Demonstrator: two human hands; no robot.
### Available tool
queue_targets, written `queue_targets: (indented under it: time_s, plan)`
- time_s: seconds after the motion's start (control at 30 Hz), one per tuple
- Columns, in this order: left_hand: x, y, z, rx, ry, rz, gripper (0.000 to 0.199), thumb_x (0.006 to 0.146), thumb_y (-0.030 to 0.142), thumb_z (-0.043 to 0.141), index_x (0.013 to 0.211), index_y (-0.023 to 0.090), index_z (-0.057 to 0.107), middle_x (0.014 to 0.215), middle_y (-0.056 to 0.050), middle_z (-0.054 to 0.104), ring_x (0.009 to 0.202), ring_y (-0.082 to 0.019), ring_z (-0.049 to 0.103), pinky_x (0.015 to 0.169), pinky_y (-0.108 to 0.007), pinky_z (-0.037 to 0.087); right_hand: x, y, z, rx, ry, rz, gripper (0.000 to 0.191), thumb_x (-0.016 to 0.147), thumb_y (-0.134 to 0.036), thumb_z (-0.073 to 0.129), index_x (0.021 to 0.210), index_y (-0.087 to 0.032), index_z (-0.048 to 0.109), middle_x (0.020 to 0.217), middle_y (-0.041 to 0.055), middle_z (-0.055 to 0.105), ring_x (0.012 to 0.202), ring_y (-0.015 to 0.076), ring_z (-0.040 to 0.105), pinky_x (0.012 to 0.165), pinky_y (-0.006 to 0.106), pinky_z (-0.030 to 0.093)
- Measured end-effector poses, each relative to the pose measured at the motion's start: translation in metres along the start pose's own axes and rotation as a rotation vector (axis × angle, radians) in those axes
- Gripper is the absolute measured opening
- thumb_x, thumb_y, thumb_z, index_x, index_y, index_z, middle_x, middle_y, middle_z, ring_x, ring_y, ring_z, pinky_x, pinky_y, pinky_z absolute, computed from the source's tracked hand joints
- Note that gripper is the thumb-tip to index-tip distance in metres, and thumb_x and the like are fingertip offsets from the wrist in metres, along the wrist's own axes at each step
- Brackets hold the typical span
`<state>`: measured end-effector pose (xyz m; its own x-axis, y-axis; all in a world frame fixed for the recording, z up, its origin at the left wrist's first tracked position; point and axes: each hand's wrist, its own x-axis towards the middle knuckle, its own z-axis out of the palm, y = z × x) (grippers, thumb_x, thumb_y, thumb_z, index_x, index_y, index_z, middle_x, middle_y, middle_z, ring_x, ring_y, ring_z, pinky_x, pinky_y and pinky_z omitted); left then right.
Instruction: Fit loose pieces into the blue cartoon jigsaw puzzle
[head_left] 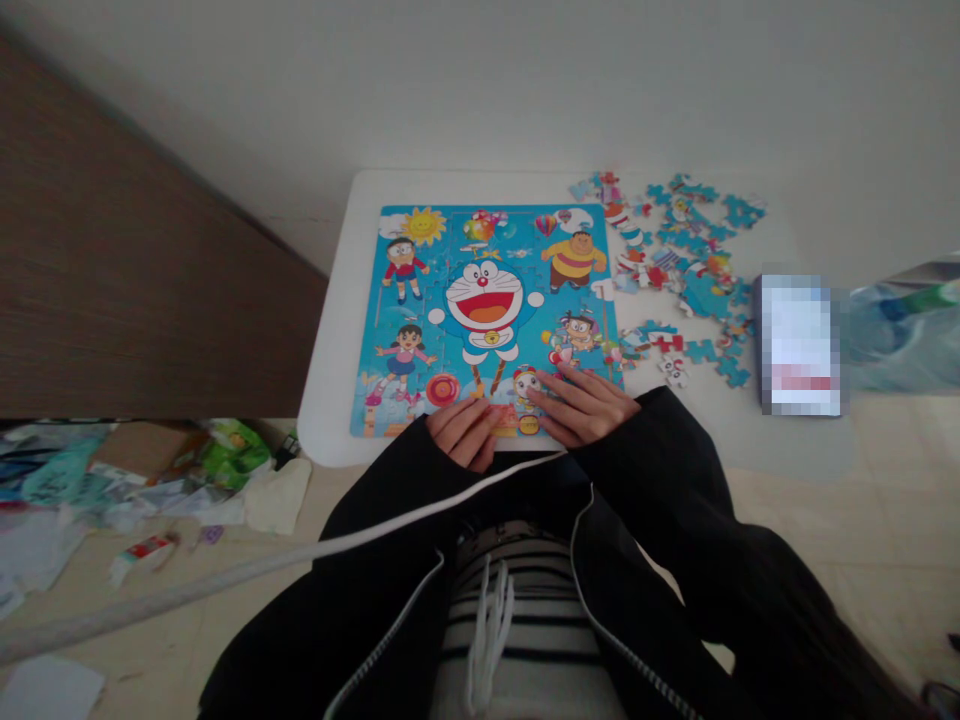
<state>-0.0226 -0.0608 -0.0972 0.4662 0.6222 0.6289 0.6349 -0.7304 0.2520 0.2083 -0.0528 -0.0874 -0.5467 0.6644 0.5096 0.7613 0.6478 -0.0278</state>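
A blue cartoon jigsaw puzzle (517, 260) lies flat on the white table, a big smiling blue-and-white cat in its middle and smaller figures around it. My left hand (463, 432) rests at its lower edge, fingers laid flat and close together over the picture. On the lower right part of the puzzle, the stretched, slightly parted fingers of my right hand (583, 403) touch the surface beside a small white figure in a red hat. I make out no loose piece in either hand. My palms are hidden beneath the backs of the hands.
Loose jigsaw pieces (686, 250) are heaped right of the puzzle on the white table (330, 370). Farther right are a phone (800, 345) and a clear plastic bottle (907, 330). A pale cable (360, 535) crosses before my body. Bags and litter (150, 470) cover the floor at left.
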Motion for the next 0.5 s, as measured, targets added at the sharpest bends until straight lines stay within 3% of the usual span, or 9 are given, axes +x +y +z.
queue_targets:
  time_s: [0.13,0.3,0.5]
  plan:
    - [0.004,-0.007,-0.005,-0.027,-0.033,-0.039,0.020,0.079,0.015,0.060,0.098,0.016,0.062,0.101,-0.007,0.065,0.095,-0.017,0.061,0.084,-0.031,0.052,0.002,0.001,0.002,0.019,0.104,0.030,0.023,0.081,-0.031,0.059,0.101,-0.025,0.068,0.109,0.0002,0.065,0.105,0.0209,0.059,0.083,0.030,0.051]
    - [0.012,-0.008,-0.002,-0.081,-0.092,-0.018,0.013,0.083,0.018,0.056,0.094,0.018,0.064,0.108,-0.009,0.063,0.103,-0.018,0.058,0.087,-0.033,0.050,0.004,0.003,0.004,0.046,0.057,0.010,0.022,0.082,-0.032,0.058,0.100,-0.024,0.069,0.107,0.0017,0.066,0.103,0.0201,0.060,0.086,0.030,0.053]
    - [0.021,-0.011,-0.002,-0.136,-0.156,-0.069,0.015,0.085,0.022,0.056,0.098,0.017,0.063,0.102,-0.007,0.066,0.093,-0.015,0.061,0.082,-0.030,0.050,0.007,0.002,0.002,0.082,0.085,0.008,0.020,0.082,-0.029,0.058,0.096,-0.021,0.070,0.103,0.0034,0.067,0.099,0.0206,0.062,0.085,0.031,0.054]
